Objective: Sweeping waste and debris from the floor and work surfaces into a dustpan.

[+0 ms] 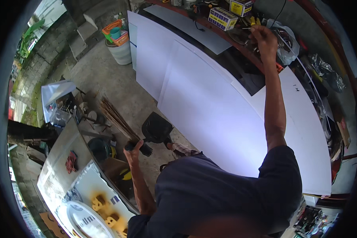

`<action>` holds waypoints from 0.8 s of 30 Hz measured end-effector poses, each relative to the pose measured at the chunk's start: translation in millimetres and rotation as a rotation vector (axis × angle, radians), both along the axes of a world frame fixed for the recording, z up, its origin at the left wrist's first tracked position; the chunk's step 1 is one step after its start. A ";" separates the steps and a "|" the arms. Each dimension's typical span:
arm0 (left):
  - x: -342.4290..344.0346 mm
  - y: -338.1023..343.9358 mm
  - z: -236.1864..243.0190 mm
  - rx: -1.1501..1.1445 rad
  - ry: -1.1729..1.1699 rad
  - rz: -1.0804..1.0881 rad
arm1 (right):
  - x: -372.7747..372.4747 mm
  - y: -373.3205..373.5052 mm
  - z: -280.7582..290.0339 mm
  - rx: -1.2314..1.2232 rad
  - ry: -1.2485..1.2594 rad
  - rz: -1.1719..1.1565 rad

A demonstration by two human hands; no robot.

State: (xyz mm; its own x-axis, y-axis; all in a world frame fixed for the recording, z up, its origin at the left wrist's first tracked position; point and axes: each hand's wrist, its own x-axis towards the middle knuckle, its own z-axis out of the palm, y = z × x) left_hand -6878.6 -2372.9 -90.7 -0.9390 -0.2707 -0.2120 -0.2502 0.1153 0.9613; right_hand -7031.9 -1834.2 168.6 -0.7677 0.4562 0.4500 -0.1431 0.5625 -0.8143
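My left hand (134, 151) is wrapped round the dark bound end of a stick broom (117, 119), whose thin brown bristles point up and away to the left. A black dustpan (158, 127) is just right of that hand, its short handle reaching toward my fingers; I cannot tell whether they also grip it. My right arm stretches far forward over the white sheets to a cluttered shelf. There my right hand (264, 38) is closed in a pinch on a small thin light-coloured piece (246, 28), too small to name.
Large white sheets (210, 107) lean along the shelf (242, 49), which carries yellow-and-white boxes (223, 18) and a plastic bag (285, 43). A white bucket (120, 53) with orange baskets stands on the concrete floor. At left is a table (61, 158) with a red cloth (71, 162).
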 end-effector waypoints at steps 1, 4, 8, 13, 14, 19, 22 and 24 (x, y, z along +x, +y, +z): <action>-31.3 -2.8 1.9 0.010 -0.047 0.000 | -31.1 12.3 -3.8 -0.006 0.030 -0.020; -116.7 7.8 24.3 -0.064 0.077 0.031 | -110.8 41.8 -8.5 -0.012 0.056 -0.097; -225.5 -11.6 30.8 -0.087 -0.082 -0.048 | -190.2 58.7 -8.8 0.003 0.116 -0.174; -354.9 5.9 16.8 -0.044 -0.093 -0.104 | -247.5 97.8 -8.9 0.234 0.049 -0.393; -379.0 11.9 17.9 -0.039 -0.095 -0.141 | -255.8 114.6 -8.6 0.363 0.088 -0.468; -475.7 2.4 -7.8 -0.068 -0.123 -0.215 | -316.9 152.5 3.3 0.592 -0.043 -0.725; -527.0 -23.4 -39.3 -0.117 -0.139 -0.346 | -346.3 166.4 -1.5 0.600 -0.090 -0.587; -552.0 -22.4 -40.2 0.032 -0.187 -0.299 | -356.3 165.9 2.5 0.816 -0.072 -0.618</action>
State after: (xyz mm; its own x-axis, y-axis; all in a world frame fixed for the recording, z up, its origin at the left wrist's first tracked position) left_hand -7430.6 -2395.3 -130.9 -0.9198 0.0199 -0.3919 -0.3822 0.1809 0.9062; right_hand -7388.2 -1668.4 171.0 -0.5398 0.3566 0.7625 0.3941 0.9075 -0.1455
